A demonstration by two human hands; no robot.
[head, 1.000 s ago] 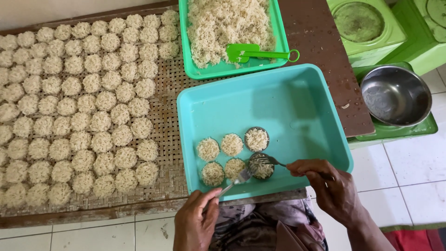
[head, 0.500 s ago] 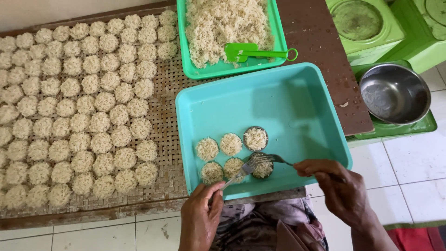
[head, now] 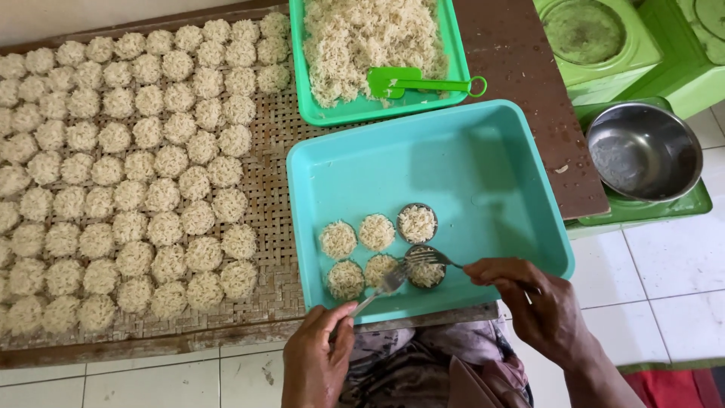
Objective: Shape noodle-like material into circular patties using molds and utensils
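Looking down from the head camera, the view takes in a dark brown wooden table (head: 521, 68), wet in patches near its right edge, over a floor of pale tiles (head: 680, 264). A woven bamboo mat (head: 268, 151) covers the table's left part and carries close rows of round noodle patties (head: 121, 174).

On the near right part of the table sits a turquoise plastic tray (head: 453, 166), its far half bare. Four loose patties and two small round metal moulds lie together in its near left corner. The farther mould (head: 417, 223) is filled with noodles and untouched. The nearer mould (head: 427, 268) is where both forks meet.

The left hand (head: 317, 359) is closed around the handle of a metal fork (head: 381, 291) whose tines reach toward the nearer mould from the left. The right hand (head: 540, 302) pinches a second fork (head: 427, 258) between thumb and fingers, with its tines lying over the noodles in that mould.

Beyond the turquoise tray, touching its far rim, stands a green tray (head: 317, 113) heaped with loose noodles (head: 362, 38), and a green plastic scoop (head: 415, 81) rests on the heap's near edge. To the right, off the table, a steel bowl (head: 642, 151) sits on a green tray, with green plastic furniture (head: 604, 45) behind it. Patterned cloth (head: 423, 370) on the person's lap shows between the arms at the bottom edge.
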